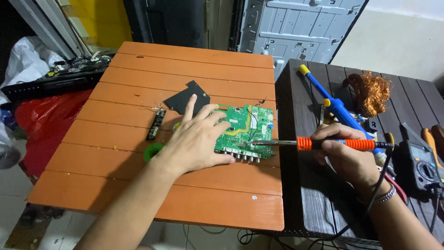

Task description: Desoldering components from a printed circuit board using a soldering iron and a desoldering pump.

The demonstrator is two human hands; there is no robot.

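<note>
Two bare hands work over an orange slatted table point(138, 185). Nearest, the right hand point(344, 155) is curled tight around the orange-ribbed handle of a soldering iron point(323, 144), held level, its metal tip reaching leftward from the fingers to touch the near edge of a green circuit board point(245, 127). That board lies flat on the table, and the left hand point(196, 139) rests on its left part, palm down, fingers fanned apart, thumb pressed along the near edge. Just beyond those fingertips lies a black angular plate point(185, 98), and to their left a narrow dark component strip point(156, 124). Beyond the right hand, on the dark wooden table point(300, 194), a blue desoldering pump point(335, 107) lies slanted, a tangle of copper wire point(372, 92) farther back.
</note>
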